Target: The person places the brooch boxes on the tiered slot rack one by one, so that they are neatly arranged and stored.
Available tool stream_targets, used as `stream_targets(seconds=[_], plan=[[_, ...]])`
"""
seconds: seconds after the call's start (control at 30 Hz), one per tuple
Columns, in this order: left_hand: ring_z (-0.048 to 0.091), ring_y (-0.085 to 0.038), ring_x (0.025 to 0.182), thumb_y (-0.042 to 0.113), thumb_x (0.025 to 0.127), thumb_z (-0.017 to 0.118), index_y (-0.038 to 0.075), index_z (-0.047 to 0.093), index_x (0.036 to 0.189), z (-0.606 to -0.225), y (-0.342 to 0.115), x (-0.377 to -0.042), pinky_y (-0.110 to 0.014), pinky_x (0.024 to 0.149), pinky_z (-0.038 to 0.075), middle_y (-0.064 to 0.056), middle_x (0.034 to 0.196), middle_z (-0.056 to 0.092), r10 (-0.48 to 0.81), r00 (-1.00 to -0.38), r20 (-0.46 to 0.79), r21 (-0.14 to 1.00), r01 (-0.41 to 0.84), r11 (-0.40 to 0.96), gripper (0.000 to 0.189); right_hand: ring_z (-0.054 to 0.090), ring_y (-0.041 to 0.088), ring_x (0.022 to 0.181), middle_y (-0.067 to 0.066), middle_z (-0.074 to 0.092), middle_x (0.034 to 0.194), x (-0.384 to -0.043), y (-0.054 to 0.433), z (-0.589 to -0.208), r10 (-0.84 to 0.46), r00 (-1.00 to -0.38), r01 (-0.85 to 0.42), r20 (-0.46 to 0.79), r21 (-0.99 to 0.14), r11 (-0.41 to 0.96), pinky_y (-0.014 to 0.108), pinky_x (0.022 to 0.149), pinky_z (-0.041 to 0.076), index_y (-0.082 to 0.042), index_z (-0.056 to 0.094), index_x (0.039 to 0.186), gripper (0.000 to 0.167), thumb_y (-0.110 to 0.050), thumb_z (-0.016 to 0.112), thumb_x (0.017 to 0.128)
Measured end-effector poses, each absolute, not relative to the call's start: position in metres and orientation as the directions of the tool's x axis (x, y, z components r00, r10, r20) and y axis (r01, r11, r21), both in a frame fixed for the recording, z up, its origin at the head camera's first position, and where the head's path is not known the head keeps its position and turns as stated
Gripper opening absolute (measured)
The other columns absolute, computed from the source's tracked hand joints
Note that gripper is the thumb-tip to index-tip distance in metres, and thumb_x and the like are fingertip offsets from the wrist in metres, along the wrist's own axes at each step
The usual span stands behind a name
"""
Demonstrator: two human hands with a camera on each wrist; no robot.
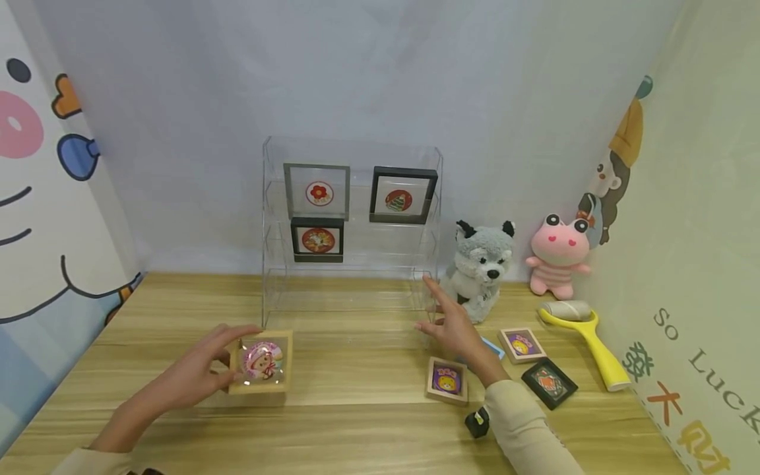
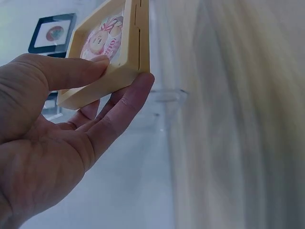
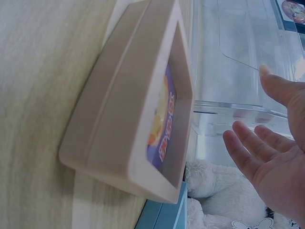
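Note:
A light wood-coloured display frame [image 1: 288,361] with a round pink cartoon badge is held up by my left hand [image 1: 204,369]. In the left wrist view the thumb [image 2: 76,71] lies on its front and the other fingers support it from below and behind. My right hand [image 1: 457,330] has its fingers spread at the lower right side of a clear acrylic tiered rack [image 1: 350,300]; contact with the rack is hard to tell. On the rack stand a grey frame [image 1: 287,191] with a red flower, a black frame [image 1: 433,198] with a tree picture and a smaller black frame [image 1: 318,258].
Right of the rack sit a grey plush husky [image 1: 483,257] and a pink plush toy [image 1: 558,254]. A yellow-handled lint roller [image 1: 605,359], two small tan frames [image 1: 446,397], a black frame [image 1: 564,396], a partly hidden blue frame [image 1: 494,348] and a small black object [image 1: 477,423] lie at right.

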State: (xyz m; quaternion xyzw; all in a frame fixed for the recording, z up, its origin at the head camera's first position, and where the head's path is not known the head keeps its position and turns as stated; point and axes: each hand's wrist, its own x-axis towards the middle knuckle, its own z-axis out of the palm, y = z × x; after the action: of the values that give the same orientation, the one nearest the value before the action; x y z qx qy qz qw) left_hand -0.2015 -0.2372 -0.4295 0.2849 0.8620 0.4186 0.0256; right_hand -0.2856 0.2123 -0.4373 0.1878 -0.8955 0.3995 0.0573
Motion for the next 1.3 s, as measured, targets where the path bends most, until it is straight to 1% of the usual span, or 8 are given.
stream_targets(seconds=[0.13, 0.23, 0.4, 0.53, 0.7, 0.83, 1.03, 1.3], plan=[[0.059, -0.005, 0.070, -0.009, 0.087, 0.068, 0.009, 0.045, 0.147, -0.414, -0.219, -0.210, -0.028, 0.053, 0.054, -0.024, 0.117, 0.048, 0.514, -0.818, 0.258, 0.710, 0.521, 0.473, 0.067, 0.060, 0.044, 0.121, 0.023, 0.030, 0.161, -0.285, 0.213, -0.438, -0.285, -0.924, -0.380, 0.254, -0.692, 0.614, 0.046, 0.091, 0.057, -0.020, 0.023, 0.160, 0.090, -0.009, 0.076, 0.088], [0.059, -0.005, 0.075, -0.010, 0.085, 0.069, 0.010, 0.049, 0.145, -0.401, -0.206, -0.216, -0.026, 0.054, 0.052, -0.020, 0.114, 0.051, 0.506, -0.812, 0.292, 0.676, 0.549, 0.492, 0.066, 0.060, 0.044, 0.121, 0.023, 0.030, 0.161, -0.285, 0.212, -0.439, -0.283, -0.925, -0.378, 0.255, -0.696, 0.611, 0.045, 0.091, 0.057, -0.020, 0.023, 0.160, 0.090, -0.010, 0.076, 0.088], [0.062, -0.013, 0.079, -0.012, 0.084, 0.070, 0.010, 0.052, 0.143, -0.388, -0.183, -0.229, -0.024, 0.056, 0.053, -0.013, 0.102, 0.048, 0.506, -0.791, 0.343, 0.649, 0.589, 0.482, 0.066, 0.060, 0.043, 0.121, 0.022, 0.030, 0.161, -0.285, 0.211, -0.440, -0.283, -0.926, -0.374, 0.250, -0.704, 0.603, 0.044, 0.091, 0.057, -0.020, 0.023, 0.160, 0.091, -0.009, 0.076, 0.087], [0.063, -0.020, 0.085, -0.012, 0.085, 0.070, 0.010, 0.054, 0.142, -0.382, -0.164, -0.245, -0.024, 0.059, 0.054, -0.012, 0.104, 0.049, 0.493, -0.775, 0.395, 0.618, 0.621, 0.482, 0.064, 0.061, 0.043, 0.120, 0.022, 0.030, 0.161, -0.285, 0.212, -0.440, -0.282, -0.924, -0.381, 0.260, -0.700, 0.603, 0.044, 0.090, 0.057, -0.019, 0.023, 0.160, 0.092, -0.009, 0.077, 0.087], [0.062, -0.023, 0.088, -0.009, 0.086, 0.071, 0.013, 0.054, 0.144, -0.370, -0.140, -0.263, -0.025, 0.064, 0.055, -0.014, 0.107, 0.052, 0.479, -0.755, 0.448, 0.580, 0.653, 0.487, 0.064, 0.062, 0.043, 0.119, 0.022, 0.029, 0.161, -0.285, 0.212, -0.440, -0.288, -0.920, -0.390, 0.266, -0.698, 0.600, 0.043, 0.088, 0.058, -0.017, 0.024, 0.160, 0.091, -0.009, 0.077, 0.086], [0.059, -0.021, 0.086, -0.008, 0.086, 0.071, 0.015, 0.053, 0.144, -0.358, -0.123, -0.275, -0.029, 0.066, 0.054, -0.014, 0.108, 0.052, 0.478, -0.727, 0.493, 0.539, 0.687, 0.487, 0.065, 0.062, 0.044, 0.118, 0.023, 0.029, 0.161, -0.286, 0.212, -0.441, -0.291, -0.919, -0.391, 0.264, -0.697, 0.601, 0.043, 0.088, 0.058, -0.016, 0.025, 0.159, 0.090, -0.009, 0.077, 0.087], [0.053, -0.019, 0.082, -0.007, 0.087, 0.070, 0.016, 0.054, 0.145, -0.345, -0.102, -0.293, -0.029, 0.066, 0.049, -0.012, 0.104, 0.050, 0.470, -0.703, 0.533, 0.513, 0.711, 0.481, 0.065, 0.061, 0.044, 0.120, 0.023, 0.029, 0.161, -0.287, 0.211, -0.439, -0.287, -0.926, -0.375, 0.247, -0.700, 0.608, 0.043, 0.089, 0.058, -0.018, 0.023, 0.160, 0.090, -0.009, 0.077, 0.087], [0.050, -0.023, 0.078, -0.006, 0.088, 0.070, 0.016, 0.055, 0.144, -0.338, -0.076, -0.311, -0.032, 0.065, 0.043, -0.011, 0.099, 0.046, 0.456, -0.672, 0.584, 0.451, 0.735, 0.506, 0.061, 0.061, 0.044, 0.120, 0.022, 0.029, 0.161, -0.288, 0.212, -0.439, -0.281, -0.928, -0.369, 0.244, -0.701, 0.610, 0.043, 0.089, 0.058, -0.020, 0.023, 0.160, 0.091, -0.010, 0.077, 0.087]])
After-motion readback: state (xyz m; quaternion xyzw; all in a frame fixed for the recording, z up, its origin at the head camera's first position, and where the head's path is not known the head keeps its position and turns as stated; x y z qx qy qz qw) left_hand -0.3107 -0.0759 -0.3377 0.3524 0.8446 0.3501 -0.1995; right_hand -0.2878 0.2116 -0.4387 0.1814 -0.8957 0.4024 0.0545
